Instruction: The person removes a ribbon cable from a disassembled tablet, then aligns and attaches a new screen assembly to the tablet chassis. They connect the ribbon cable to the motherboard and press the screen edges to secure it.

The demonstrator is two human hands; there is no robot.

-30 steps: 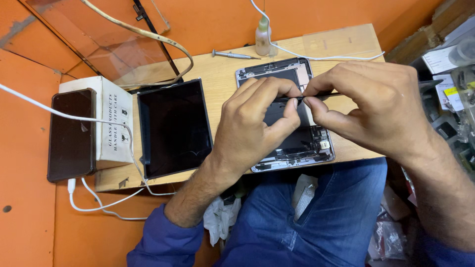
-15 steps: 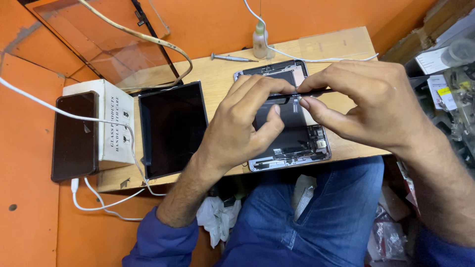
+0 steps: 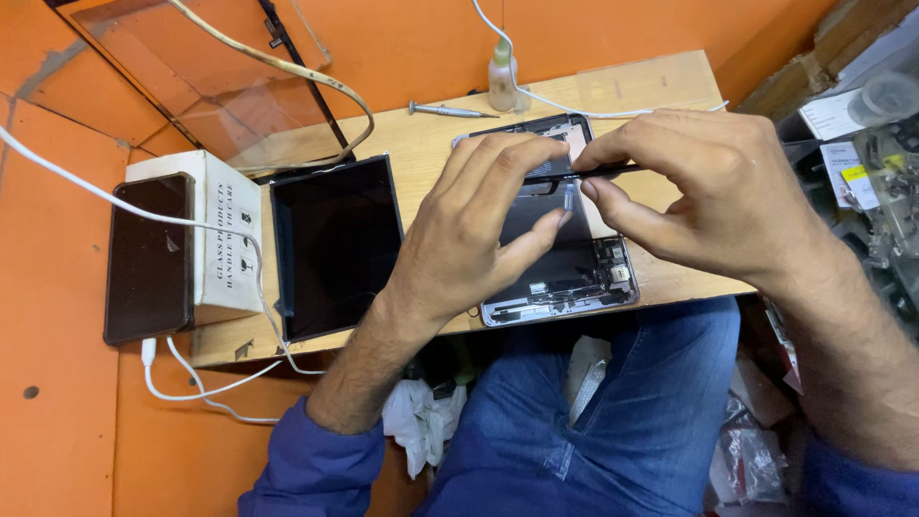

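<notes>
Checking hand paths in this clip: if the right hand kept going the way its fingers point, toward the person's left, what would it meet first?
Most likely the left hand: the right hand, pinching a thin dark tool, nearly touches its fingertips above the opened tablet.

Opened tablet body [image 3: 565, 278] lies flat on the board, dark slim tool [image 3: 598, 172] held horizontally above it.

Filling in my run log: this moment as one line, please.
left hand on opened tablet | right hand holds thin dark tool | detached screen beside
</notes>
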